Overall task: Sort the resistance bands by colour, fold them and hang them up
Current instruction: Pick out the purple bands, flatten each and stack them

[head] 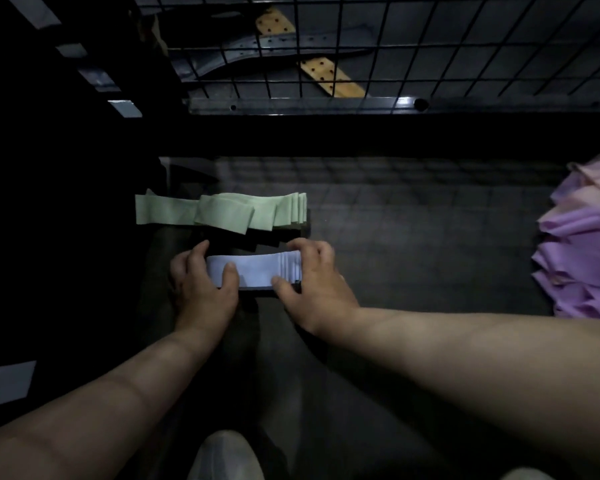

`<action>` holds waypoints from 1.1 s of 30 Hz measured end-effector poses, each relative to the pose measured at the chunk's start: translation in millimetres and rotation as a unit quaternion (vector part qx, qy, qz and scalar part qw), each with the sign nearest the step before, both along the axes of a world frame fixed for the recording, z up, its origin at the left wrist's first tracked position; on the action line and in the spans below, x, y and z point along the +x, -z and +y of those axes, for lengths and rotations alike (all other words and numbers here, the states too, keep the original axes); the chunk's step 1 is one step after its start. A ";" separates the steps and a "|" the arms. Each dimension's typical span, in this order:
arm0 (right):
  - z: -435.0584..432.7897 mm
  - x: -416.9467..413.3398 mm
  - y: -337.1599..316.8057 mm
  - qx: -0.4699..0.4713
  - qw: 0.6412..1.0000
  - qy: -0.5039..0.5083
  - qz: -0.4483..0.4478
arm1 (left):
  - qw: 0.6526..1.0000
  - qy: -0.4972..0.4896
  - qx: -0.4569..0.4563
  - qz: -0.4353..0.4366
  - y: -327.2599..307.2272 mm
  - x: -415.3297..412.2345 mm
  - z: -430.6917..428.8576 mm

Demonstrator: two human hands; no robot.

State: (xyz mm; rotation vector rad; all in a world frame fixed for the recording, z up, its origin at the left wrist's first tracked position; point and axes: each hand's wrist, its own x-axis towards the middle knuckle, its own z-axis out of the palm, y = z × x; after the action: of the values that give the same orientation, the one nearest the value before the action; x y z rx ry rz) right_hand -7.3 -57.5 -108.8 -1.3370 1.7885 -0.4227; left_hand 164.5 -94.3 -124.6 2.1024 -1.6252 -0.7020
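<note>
Dim room, very low light. Dark flat surface [413, 244], matte, with faint grid shadows across its far part. Behind it is a black wire grid [430, 46] with a metal rail [309, 105] with holes along its lower edge. Dark belts [291, 39] and a tan strap [329, 77] with punched holes show through the grid. A few pale slats [125, 108] catch light at far left; the rest of that side is black.

No readable writing, brands or labels.

Blue bands [253, 270]: a pale folded stack lying on the surface at centre, layered edges showing at its right end. The left hand [198, 285] grips the left end, thumb [230, 273] on top and fingers curled round the end. The right hand [316, 278] clamps the right end, fingers over the far edge and thumb [281, 284] at the near edge. Both hands are closed on the stack.

Green bands [222, 213]: a folded stack just beyond the blue one and apart from it, loose ends trailing left.

Purple bands [582, 244]: an unfolded heap at the right edge, well apart from the hands and partly cut off by the frame.

A pale sheet [4, 382] lies at lower left, beside the left forearm. A shoe [222, 455] toe shows at the bottom, between the forearms. Both forearms are bare and cover much of the near surface.
</note>
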 end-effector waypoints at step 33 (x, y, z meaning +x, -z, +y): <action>128.5 -352.6 11.9 0.096 0.935 0.244 0.238 | 0.745 0.662 0.053 -0.066 -66.8 -275.8 43.5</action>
State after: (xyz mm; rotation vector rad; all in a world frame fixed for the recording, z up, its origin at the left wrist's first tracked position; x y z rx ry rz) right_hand -359.9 71.0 -120.7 -0.8910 2.5103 -0.1776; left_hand -111.3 -50.8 -57.8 0.6763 -3.1136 -0.9956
